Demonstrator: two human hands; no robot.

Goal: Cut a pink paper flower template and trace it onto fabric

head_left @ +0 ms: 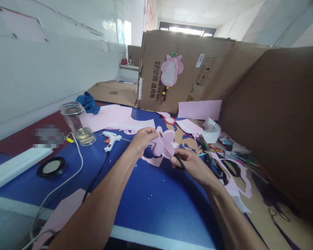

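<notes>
A pink flower-shaped paper cut-out (pixel 165 146) is pinched at its left edge by my left hand (pixel 143 139), above the blue table (pixel 146 201). Black-handled scissors (pixel 182 163) are gripped in my right hand (pixel 190 161) at the lower right of the cut-out. Their blades are mostly hidden by the paper; a dark tip shows near my left thumb. Below the cut-out lies a pink paper scrap (pixel 155 161). To the left of my left hand rests a white glue gun (pixel 111 139) with a black cord.
A glass jar (pixel 77 121), black tape roll (pixel 52 167) and white cable (pixel 81 156) occupy the left. Pink sheets (pixel 112 116) lie behind. Cardboard (pixel 187 69) stands at the back, bearing a pink paper flower decoration (pixel 170 71). Scraps and another pair of scissors (pixel 216 168) crowd the right.
</notes>
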